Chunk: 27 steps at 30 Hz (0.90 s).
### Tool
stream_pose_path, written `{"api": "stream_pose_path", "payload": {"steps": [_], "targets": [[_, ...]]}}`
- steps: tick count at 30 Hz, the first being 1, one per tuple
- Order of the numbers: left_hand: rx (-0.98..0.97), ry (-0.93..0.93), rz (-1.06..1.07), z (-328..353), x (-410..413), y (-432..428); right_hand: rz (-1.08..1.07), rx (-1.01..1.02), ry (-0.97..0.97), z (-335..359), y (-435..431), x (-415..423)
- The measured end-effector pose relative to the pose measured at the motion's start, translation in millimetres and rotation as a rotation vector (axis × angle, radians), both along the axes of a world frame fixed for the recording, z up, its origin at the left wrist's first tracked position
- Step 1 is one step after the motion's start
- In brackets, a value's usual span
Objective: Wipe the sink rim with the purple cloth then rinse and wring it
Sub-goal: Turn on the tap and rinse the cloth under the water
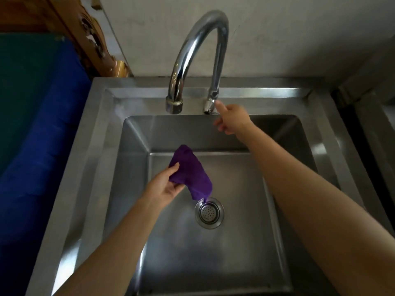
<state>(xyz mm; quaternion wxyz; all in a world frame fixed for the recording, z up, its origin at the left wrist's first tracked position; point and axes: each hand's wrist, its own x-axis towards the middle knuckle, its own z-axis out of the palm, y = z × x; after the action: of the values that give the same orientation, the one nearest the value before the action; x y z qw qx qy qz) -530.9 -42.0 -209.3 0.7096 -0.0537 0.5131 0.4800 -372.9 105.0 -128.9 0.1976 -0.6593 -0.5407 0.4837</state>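
A steel sink [100,133] fills the view, with a flat rim around a deep basin. My left hand [164,186] holds a crumpled purple cloth [191,174] over the basin, above and left of the drain strainer [209,212]. One corner of the cloth hangs down toward the drain. My right hand [232,118] is stretched to the back of the sink, its fingers touching the tip of the curved chrome faucet [210,104]. No water is visible coming from the spout.
A blue and green cloth-covered surface [36,124] lies left of the sink. Carved wooden furniture [92,37] stands at the back left. A pale wall runs behind the faucet, and a dark gap borders the sink's right side.
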Motion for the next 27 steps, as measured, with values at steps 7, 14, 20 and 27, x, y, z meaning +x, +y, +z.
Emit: {"api": "stream_pose_path", "payload": {"steps": [7,14,20,27], "targets": [[0.006,-0.089,0.099,-9.1,-7.6,-2.6,0.025,-0.011,-0.103,-0.2,14.2,-6.9],[0.044,-0.129,0.135,-17.2,-14.4,-4.6,0.0,0.01,-0.101,2.2,13.8,-10.2],[0.054,-0.125,0.122,-23.3,-15.0,-2.5,0.018,-0.031,-0.108,3.9,16.3,-8.8],[0.05,-0.136,0.121,-32.9,-14.9,-0.9,0.009,-0.021,-0.118,3.6,17.9,-11.6]]}}
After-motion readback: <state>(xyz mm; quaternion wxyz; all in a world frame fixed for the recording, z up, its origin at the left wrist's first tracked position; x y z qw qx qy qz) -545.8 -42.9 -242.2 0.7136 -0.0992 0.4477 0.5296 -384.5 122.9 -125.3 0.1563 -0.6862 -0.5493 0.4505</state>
